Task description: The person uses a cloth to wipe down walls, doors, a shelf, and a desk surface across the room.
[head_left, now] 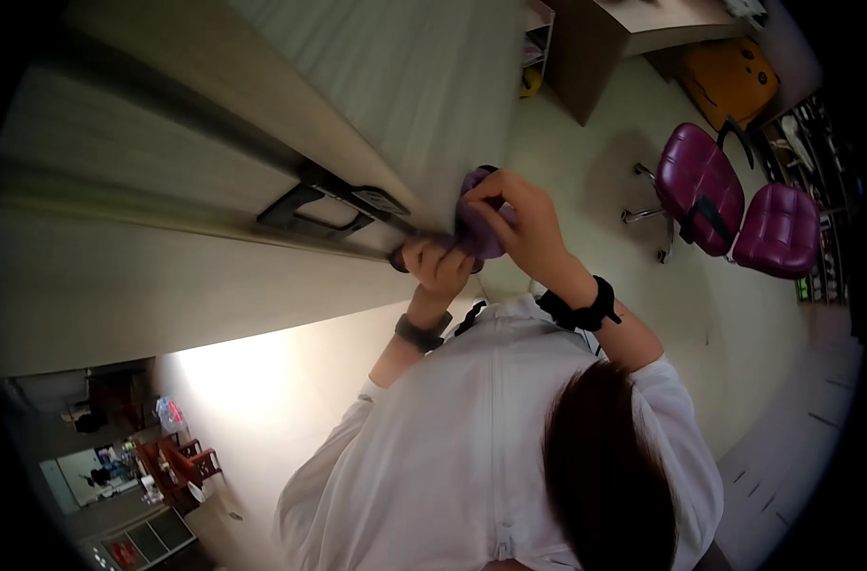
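Observation:
A pale wooden door stands edge-on to me, with a dark metal lock plate on its edge. My left hand is closed low beside that edge, its fingers wrapped round a dark handle whose ends stick out past them. Just to the right, my right hand is closed with thumb and fingers pinching a purple cloth. The cloth is bunched against the handle area, and part of it is hidden behind my fingers. Dark bands circle both wrists.
A purple swivel chair stands at the right on the pale floor. Behind it are a wooden desk, an orange case and crowded shelves. At the lower left, red-brown chairs appear beyond the door.

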The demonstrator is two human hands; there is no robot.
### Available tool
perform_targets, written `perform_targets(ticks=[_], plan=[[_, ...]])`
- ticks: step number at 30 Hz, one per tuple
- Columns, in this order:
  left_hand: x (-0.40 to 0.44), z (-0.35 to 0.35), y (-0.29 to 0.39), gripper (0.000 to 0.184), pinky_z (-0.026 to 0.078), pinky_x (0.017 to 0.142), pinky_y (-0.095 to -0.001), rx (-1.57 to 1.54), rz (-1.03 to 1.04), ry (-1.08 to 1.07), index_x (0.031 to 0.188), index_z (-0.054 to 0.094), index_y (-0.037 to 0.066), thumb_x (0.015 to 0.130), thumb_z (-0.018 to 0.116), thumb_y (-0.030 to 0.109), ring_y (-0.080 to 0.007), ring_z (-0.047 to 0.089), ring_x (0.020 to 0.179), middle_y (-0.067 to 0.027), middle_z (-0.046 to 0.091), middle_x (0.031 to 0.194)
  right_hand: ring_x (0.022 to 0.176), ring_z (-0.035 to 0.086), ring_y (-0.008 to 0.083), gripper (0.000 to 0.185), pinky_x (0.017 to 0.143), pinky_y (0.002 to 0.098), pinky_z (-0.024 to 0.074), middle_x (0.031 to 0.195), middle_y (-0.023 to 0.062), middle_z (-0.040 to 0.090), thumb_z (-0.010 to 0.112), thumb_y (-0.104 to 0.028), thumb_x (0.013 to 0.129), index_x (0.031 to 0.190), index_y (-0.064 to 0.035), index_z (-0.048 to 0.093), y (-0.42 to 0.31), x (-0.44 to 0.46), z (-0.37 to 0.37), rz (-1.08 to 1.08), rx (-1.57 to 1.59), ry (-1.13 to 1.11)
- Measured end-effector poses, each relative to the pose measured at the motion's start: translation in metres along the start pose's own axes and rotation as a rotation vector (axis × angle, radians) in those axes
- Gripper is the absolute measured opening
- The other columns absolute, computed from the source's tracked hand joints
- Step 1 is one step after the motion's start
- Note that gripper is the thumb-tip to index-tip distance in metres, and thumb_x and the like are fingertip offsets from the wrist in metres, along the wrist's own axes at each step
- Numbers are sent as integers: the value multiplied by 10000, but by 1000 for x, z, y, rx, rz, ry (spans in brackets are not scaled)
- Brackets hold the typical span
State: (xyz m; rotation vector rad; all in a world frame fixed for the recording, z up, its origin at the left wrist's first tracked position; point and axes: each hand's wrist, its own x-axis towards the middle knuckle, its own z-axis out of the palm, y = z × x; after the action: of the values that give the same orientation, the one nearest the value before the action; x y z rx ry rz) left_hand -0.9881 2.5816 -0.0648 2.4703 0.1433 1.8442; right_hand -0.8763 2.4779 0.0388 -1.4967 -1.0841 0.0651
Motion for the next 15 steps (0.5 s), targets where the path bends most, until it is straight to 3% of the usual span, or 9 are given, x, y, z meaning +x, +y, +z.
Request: perform_targets(ticks=[3, 6, 9, 12, 15], plan=[[0, -1, 3, 175, 390, 727, -361, 14, -35, -4, 815, 614, 192, 684, 721, 146, -245, 442, 864, 17, 489, 838, 685, 606, 281, 99, 601, 319, 482, 806, 99, 617, 665, -94, 788, 858, -64, 602, -15, 10, -4, -166, -67, 7], [2, 2, 7, 194, 389, 721, -364, 52, -44, 49, 816, 619, 182, 663, 730, 139, -255, 441, 853, 8, 483, 831, 693, 619, 270, 95, 600, 317, 485, 809, 100, 625, 658, -88, 794, 871, -64, 608, -9, 11, -7, -94, -60, -56], [3, -6, 13, 291, 380, 750, -377, 93, -75, -40, 848, 533, 152, 626, 666, 18, -264, 441, 812, -24, 471, 823, 658, 585, 159, 101, 609, 278, 470, 785, 80, 617, 642, 2, 801, 891, -7, 596, 16, 13, -8, 127, 37, -60], [6, -5, 18, 304, 381, 744, -385, 135, -95, -56, 843, 533, 146, 611, 657, -7, -269, 441, 809, -37, 458, 815, 700, 636, 237, 89, 610, 305, 493, 819, 105, 631, 638, -78, 811, 897, -61, 621, 68, 12, -4, 213, -21, -62], [6, -3, 18, 301, 379, 731, -387, 123, -104, -53, 832, 531, 145, 612, 648, -23, -272, 442, 811, -42, 455, 812, 657, 581, 159, 96, 614, 273, 467, 776, 76, 608, 649, -12, 801, 881, -8, 597, 35, 16, -5, 121, 61, -17]])
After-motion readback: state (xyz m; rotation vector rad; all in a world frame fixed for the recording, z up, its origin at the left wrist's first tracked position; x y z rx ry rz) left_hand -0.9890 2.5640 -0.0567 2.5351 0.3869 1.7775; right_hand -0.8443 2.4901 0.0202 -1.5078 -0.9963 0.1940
